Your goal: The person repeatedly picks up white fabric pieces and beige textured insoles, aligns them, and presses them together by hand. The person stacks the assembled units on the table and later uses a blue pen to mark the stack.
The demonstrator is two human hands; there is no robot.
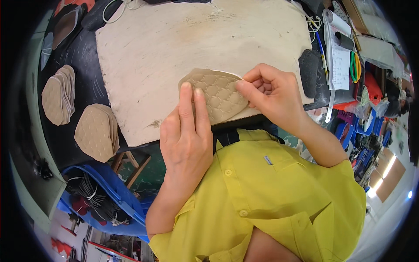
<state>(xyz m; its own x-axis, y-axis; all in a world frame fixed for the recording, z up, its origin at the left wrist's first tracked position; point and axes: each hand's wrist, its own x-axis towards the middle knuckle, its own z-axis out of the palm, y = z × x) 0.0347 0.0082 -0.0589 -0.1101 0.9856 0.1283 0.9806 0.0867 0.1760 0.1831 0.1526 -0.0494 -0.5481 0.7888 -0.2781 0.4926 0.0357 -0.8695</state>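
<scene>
A tan padded piece with a quilted hexagon pattern lies at the near edge of the pale board. Along its upper right edge a thin white layer shows. My left hand rests on its left part, two fingers stretched out flat and pressing down, the thumb hidden. Between thumb and forefinger, my right hand pinches the piece's right edge. To the left, on the dark tabletop, two stacks of similar tan pieces stand: a near stack and a far stack.
Right of the board lie a dark grey pad, a pencil, a notepad and a metal ruler. Below the table's left side stands a blue bin holding dark bundled material. A white cord lies at the far left.
</scene>
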